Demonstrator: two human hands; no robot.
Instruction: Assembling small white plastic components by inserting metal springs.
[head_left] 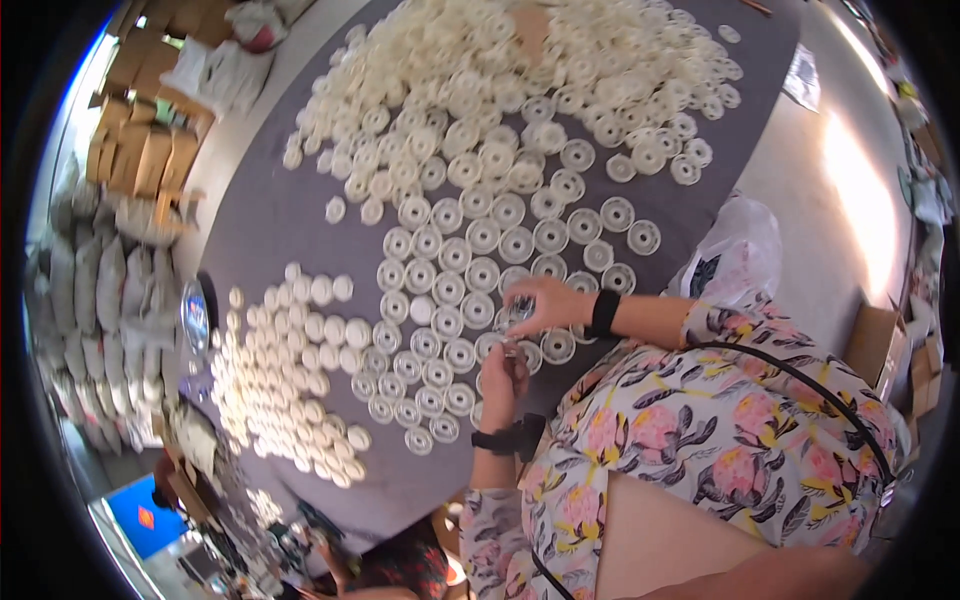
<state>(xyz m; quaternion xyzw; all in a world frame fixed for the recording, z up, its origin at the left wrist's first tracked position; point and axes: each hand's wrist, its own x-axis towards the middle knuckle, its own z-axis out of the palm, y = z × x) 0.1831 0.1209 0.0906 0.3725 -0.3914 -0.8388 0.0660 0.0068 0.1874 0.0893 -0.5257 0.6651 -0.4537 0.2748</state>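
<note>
Rows of round pale plastic wheels with ringed centres lie flat on the dark grey table cover. Over the near edge of these rows my right hand is curled, its thumb and fingers closed round a wheel that shows only partly. Just below it, my left hand has its fingers bent together at the wheels. Whatever sits between those fingertips is too small and too covered to name. A dark band circles each wrist.
A large heap of similar wheels covers the far side. Stacked cream discs stand in rows at the left, near a blue-labelled round container. A plastic bag hangs by the right edge. Another person's arm shows at lower left.
</note>
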